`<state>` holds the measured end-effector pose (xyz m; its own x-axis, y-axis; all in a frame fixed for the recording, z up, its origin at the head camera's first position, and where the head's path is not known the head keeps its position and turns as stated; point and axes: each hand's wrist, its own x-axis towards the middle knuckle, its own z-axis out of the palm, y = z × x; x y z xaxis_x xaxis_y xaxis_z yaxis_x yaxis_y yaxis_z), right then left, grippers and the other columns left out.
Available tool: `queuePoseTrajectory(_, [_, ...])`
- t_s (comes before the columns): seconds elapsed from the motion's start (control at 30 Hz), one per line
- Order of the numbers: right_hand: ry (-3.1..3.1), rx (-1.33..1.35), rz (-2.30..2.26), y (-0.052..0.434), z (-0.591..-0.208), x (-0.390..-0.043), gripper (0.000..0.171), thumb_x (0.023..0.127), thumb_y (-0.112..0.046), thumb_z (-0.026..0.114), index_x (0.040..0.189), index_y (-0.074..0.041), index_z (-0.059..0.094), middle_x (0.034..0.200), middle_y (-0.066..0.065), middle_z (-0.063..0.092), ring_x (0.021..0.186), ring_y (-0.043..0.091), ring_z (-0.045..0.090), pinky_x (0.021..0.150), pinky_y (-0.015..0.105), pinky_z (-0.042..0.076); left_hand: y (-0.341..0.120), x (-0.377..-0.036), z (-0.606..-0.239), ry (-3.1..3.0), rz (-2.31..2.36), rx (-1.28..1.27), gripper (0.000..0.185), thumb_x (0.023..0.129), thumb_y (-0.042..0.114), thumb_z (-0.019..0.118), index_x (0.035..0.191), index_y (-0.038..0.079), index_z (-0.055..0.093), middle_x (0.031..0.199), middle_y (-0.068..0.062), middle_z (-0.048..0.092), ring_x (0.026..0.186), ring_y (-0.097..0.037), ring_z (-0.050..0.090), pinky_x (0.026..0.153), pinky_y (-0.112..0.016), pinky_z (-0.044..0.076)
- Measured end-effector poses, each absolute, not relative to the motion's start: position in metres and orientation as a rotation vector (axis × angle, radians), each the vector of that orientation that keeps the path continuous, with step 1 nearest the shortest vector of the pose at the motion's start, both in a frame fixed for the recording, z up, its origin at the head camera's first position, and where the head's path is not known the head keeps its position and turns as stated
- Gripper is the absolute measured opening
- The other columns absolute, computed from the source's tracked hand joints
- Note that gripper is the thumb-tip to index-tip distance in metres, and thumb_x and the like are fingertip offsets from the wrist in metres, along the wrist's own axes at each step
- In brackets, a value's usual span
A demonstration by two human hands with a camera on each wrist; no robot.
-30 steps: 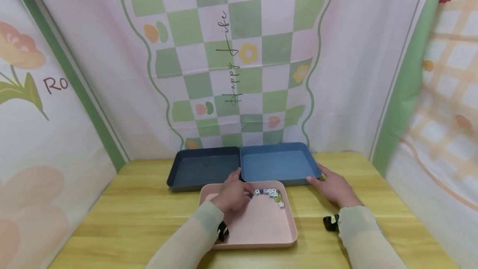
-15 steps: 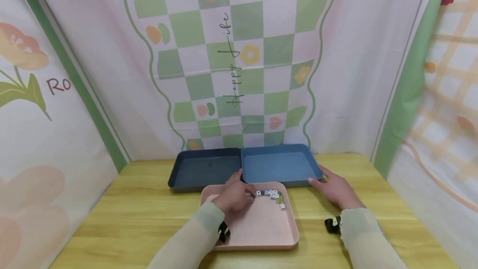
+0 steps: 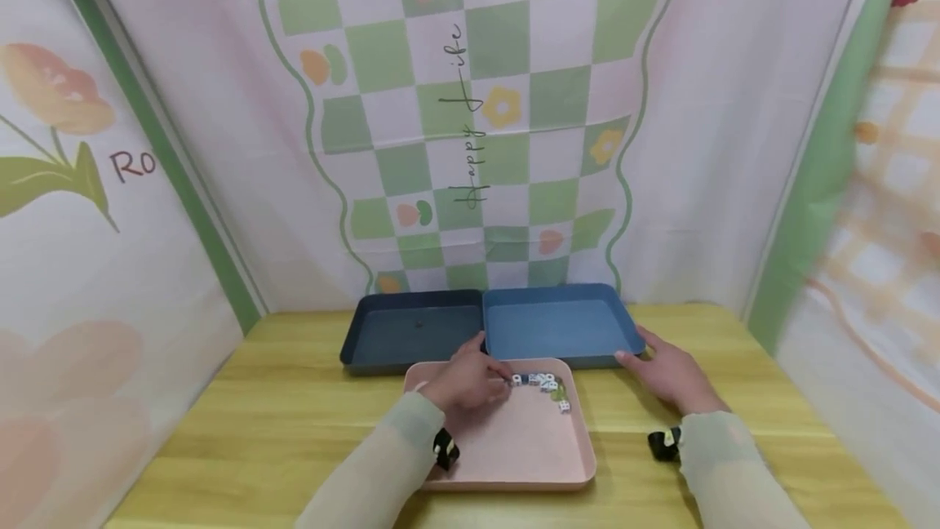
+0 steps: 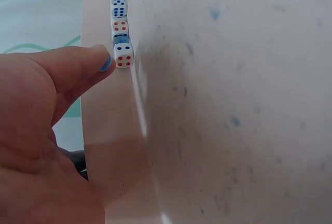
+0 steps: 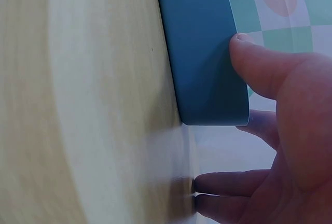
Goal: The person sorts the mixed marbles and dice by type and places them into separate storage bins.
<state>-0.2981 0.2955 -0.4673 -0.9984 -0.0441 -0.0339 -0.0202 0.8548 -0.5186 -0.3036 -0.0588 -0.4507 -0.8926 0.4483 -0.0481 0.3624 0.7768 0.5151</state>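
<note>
From the head camera, the left hand [image 3: 464, 382] lies inside the pink tray [image 3: 514, 464], at its far edge, fingers loosely bent and pointing right toward the row of dice [image 3: 542, 383]. The dice run in a short line along the tray's far wall and curl down its right corner, so their long axis lies left to right, directly off the left fingertips. The left hand is far the nearer of the two. The right hand [image 3: 670, 372] rests on the wooden table [image 3: 264, 423] well clear of the pink tray, with its fingers against the near right corner of the light blue tray [image 3: 558, 325]. A dark blue tray [image 3: 411, 331] sits touching that one on its left.

The left wrist camera shows the left hand [image 4: 46, 130] with one fingertip [image 4: 105, 62] touching the nearest die [image 4: 123, 55], the end of the line that stretches away along the pink tray wall [image 4: 104, 130]. It holds nothing; whether the other fingers are curled is hard to tell from here.

The right wrist camera shows the right hand [image 5: 290, 130] with its thumb lying on the light blue tray [image 5: 202, 53] at the corner and its fingers [image 5: 228, 182] stretched nearly straight beside it, the tips down on the table [image 5: 78, 105]. It seems to steady the tray, not grip it.
</note>
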Motion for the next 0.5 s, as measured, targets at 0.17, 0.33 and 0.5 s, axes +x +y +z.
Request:
queuePoseTrajectory(0.17, [2.984,-0.049,-0.82,0.3012,-0.467,-0.2967,0.099,0.094,-0.07,0.046,0.156,0.003,0.02,0.144,0.04,0.034,0.128,0.062,0.032,0.098,0.073,0.03,-0.0534,-0.3043,-0.4514,2.782,0.784,0.642,0.014,0.093,0.024,0.069,0.099,0.028,0.08,0.163,-0.018,0.017,0.149,-0.037,0.011,0.115,-0.058,0.017])
queuePoseTrajectory(0.33, [2.978,-0.062,-0.819,0.3025,-0.4691,-0.3,0.099,0.095,-0.07,0.045,0.156,0.003,0.019,0.144,0.04,0.033,0.128,0.062,0.032,0.098,0.073,0.03,-0.0534,-0.3058,-0.4532,2.794,0.772,0.631,0.012,0.093,0.025,0.069,0.097,0.029,0.08,0.163,-0.017,0.018,0.149,-0.036,0.012,0.115,-0.057,0.018])
queuePoseTrajectory(0.5, [2.976,-0.072,-0.824,0.2994,-0.4693,-0.3044,0.099,0.095,-0.069,0.044,0.156,0.003,0.018,0.145,0.04,0.033,0.128,0.062,0.031,0.099,0.073,0.029,-0.0588,-0.3099,-0.4495,2.757,0.839,0.61,0.013,0.094,0.025,0.069,0.1,0.028,0.08,0.148,-0.006,0.048,0.149,-0.031,0.011,0.116,-0.053,0.019])
